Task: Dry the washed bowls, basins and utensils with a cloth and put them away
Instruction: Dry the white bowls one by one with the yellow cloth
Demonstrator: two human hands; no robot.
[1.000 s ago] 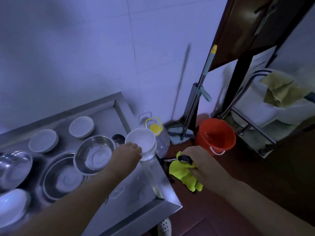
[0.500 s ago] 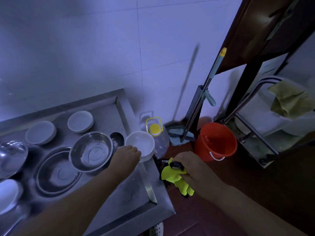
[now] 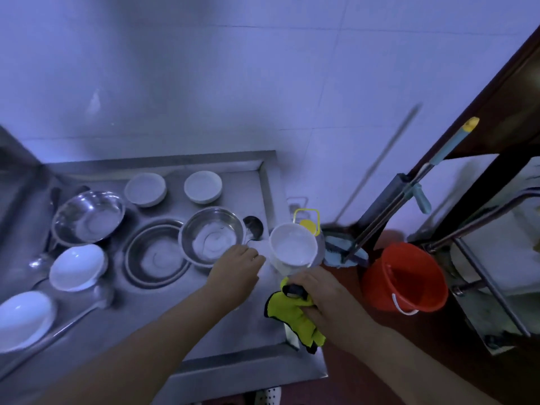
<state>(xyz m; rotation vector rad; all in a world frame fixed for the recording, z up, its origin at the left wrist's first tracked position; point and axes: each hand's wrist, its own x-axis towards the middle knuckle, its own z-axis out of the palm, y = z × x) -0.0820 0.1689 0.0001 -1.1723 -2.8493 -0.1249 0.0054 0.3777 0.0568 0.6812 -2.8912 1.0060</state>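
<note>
Lower centre, the right hand (image 3: 324, 299) is gripping the yellow cloth (image 3: 292, 315) below the white bowl (image 3: 292, 247). I cannot tell the left hand's (image 3: 236, 267) grip. Brace the rim while wiping.

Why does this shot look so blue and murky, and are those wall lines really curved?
Head view: dim, blue-tinted light; the wide-angle lens bows the tile lines; glare flecks the steel basin; the white bowl looks soft-edged; the yellow cloth reads clearly.

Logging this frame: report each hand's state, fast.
Left hand: curled against the white bowl; grip cannot be told.
Right hand: holding the yellow cloth.
</note>
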